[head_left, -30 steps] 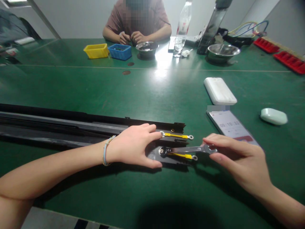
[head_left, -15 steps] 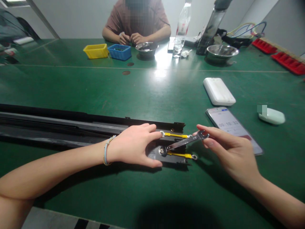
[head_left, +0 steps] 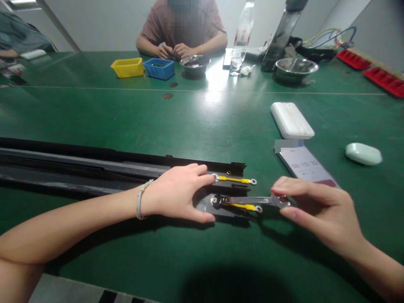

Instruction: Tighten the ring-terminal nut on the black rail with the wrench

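Note:
My left hand (head_left: 181, 191) lies spread across the end of a long black metal channel (head_left: 139, 169), fingers apart and pressing on it. Between thumb and fingers, my right hand (head_left: 322, 210) pinches the open end of a silver combination wrench (head_left: 252, 200). The wrench's ring end sits around a nut (head_left: 216, 200) on the channel, just right of my left hand. A yellow wire with ring terminals (head_left: 236, 179) runs out past the channel's end near my left fingertips. A second yellow wire (head_left: 249, 207) lies partly under the wrench.
A phone showing a timer (head_left: 307, 164), a white power bank (head_left: 292, 120) and a pale green case (head_left: 363, 154) lie at right. Farther back stand yellow (head_left: 128, 68) and blue bins (head_left: 159, 69), metal bowls (head_left: 296, 69) and bottles. A person (head_left: 183, 33) sits opposite.
My right hand has swung the wrench's free end toward me and to the right, with the ring end staying on the nut. My left hand has stayed in place.

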A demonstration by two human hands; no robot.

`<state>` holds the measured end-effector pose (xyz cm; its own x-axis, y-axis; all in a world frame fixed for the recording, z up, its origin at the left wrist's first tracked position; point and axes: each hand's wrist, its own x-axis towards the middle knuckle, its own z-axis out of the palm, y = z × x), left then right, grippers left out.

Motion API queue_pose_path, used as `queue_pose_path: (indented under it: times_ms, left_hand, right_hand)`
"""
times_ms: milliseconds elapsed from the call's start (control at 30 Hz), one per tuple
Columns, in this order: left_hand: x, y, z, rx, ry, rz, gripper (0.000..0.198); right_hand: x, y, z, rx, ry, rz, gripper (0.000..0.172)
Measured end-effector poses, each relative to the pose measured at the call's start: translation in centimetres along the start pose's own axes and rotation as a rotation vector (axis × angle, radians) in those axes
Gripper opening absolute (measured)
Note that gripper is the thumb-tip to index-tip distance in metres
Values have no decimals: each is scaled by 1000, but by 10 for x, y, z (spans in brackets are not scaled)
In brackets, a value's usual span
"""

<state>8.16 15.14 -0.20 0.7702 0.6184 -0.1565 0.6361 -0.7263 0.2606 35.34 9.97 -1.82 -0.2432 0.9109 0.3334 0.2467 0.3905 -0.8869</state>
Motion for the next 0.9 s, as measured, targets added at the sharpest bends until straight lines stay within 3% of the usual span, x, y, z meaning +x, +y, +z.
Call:
queue_pose_path:
  times_ms: [200, 400, 667, 900]
  left_hand:
    - [4, -2, 3, 1, 9, 11, 61]
    - [5, -3, 3, 2, 11, 9, 60]
    - [-2, -2, 2, 0, 8, 11, 61]
    - [-5, 1, 2, 5, 10, 15, 61]
  right_hand:
    - [-2, 5, -3, 160, -214, -53, 27]
    - [-1, 6, -6, 160, -286, -75, 30]
    - [1, 10, -8, 96, -165, -42, 27]
    - [1, 3, -4, -113, -19, 10, 22]
